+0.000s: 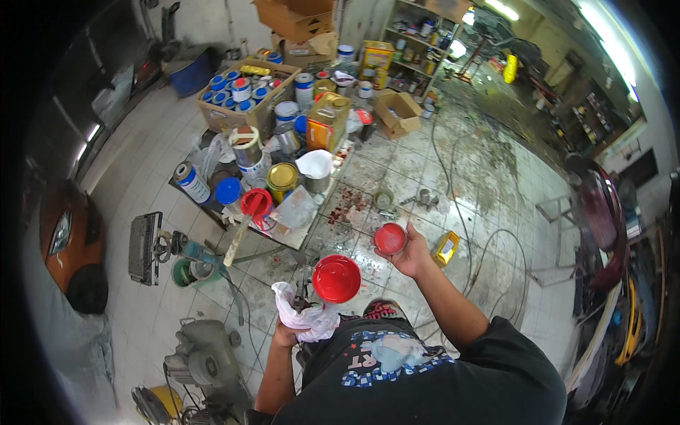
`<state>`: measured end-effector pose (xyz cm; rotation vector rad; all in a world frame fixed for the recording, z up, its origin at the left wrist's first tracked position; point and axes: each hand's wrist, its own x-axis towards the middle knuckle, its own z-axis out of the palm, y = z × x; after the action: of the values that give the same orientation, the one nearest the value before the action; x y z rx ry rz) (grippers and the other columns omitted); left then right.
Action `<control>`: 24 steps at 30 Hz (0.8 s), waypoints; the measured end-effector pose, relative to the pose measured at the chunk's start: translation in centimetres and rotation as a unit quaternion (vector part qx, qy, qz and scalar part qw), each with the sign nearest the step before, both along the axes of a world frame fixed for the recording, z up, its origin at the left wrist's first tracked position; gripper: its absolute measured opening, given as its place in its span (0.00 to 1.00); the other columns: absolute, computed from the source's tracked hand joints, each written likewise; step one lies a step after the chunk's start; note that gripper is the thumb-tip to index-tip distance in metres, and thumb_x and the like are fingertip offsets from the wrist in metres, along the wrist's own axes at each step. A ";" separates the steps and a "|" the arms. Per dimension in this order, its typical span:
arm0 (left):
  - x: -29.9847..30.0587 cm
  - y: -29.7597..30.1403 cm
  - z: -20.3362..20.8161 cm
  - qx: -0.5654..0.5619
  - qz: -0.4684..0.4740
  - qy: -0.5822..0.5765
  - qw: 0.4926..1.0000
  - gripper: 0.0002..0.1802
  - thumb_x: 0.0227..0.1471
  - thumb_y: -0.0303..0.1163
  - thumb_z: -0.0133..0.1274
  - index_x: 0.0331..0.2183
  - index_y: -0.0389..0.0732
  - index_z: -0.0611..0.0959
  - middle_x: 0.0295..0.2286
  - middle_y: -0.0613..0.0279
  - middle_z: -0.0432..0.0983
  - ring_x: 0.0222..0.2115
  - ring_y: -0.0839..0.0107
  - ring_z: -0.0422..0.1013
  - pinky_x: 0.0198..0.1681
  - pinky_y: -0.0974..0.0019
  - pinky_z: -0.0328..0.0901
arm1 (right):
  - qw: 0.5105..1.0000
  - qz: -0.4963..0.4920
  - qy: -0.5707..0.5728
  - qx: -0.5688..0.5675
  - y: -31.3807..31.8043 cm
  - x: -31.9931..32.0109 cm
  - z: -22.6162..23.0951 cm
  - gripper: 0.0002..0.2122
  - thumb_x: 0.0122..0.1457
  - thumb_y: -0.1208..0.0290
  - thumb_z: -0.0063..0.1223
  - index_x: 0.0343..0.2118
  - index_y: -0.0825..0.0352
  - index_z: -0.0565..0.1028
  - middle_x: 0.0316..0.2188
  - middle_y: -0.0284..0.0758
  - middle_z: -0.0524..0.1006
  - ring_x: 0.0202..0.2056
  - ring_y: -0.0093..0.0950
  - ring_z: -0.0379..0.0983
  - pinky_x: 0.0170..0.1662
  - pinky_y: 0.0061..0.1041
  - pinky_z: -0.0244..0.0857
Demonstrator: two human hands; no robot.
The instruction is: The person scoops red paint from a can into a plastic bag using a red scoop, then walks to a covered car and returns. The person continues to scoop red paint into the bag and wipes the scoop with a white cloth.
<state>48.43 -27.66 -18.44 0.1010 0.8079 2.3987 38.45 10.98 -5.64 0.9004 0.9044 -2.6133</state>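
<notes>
**Red cup in one hand, rag and spray gun in the other**

The right hand (405, 249) is raised over the tiled floor (425, 170), fingers curled round a small red-filled cup (389, 238), gripping it from the side and underneath. The cup sits upright, its round red mouth facing the camera.

Lower and closer to the body, the left hand (285, 331) is closed on a crumpled white rag (306, 317). The rag wraps what looks like a spray gun (306, 287), whose round red cup (336, 278) stands just above it. How the fingers lie beneath the cloth I cannot tell.

The two hands are near each other, not touching.

Ahead, a low table (315, 234) is crowded with paint cans. A gold-lidded can (282, 177) stands by a white cup (314, 167), and a red-lidded tin (256, 203) has a stir stick (236, 244) poking out. Behind it sits a cardboard box (248, 106) of blue-capped cans. A yellow tin (445, 248) lies on the floor right of the hand.
</notes>
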 end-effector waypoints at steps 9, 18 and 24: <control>-1.3 -1.6 -0.1 -0.121 0.218 -0.065 0.966 0.27 0.51 0.30 0.59 0.52 0.29 0.76 0.49 0.47 0.77 0.49 0.54 0.75 0.56 0.50 0.68 | 0.962 0.144 0.026 0.229 -9.0 -22.0 -5.3 0.27 0.69 0.45 0.39 0.46 0.69 0.74 0.44 0.41 0.79 0.44 0.38 0.78 0.52 0.40 0.70; -0.1 9.6 3.7 -0.165 0.495 -0.121 0.845 0.29 0.47 0.19 0.56 0.54 0.32 0.75 0.50 0.51 0.76 0.51 0.56 0.73 0.59 0.52 0.66 | 0.619 0.338 0.373 0.603 -17.7 -39.0 -11.0 0.19 0.64 0.56 0.46 0.37 0.69 0.81 0.31 0.52 0.80 0.37 0.50 0.77 0.46 0.43 0.69; 0.3 12.7 1.1 -0.424 0.531 -0.040 0.733 0.28 0.44 0.15 0.58 0.51 0.35 0.80 0.49 0.54 0.78 0.52 0.61 0.73 0.59 0.58 0.65 | 0.393 0.335 0.489 0.704 -20.8 -36.3 -8.2 0.15 0.58 0.58 0.56 0.39 0.64 0.81 0.41 0.44 0.77 0.46 0.47 0.72 0.50 0.44 0.65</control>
<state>48.76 -14.92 -17.34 -1.1030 2.2780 2.5743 2.14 -9.84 -13.80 -1.0734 2.8981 -0.7792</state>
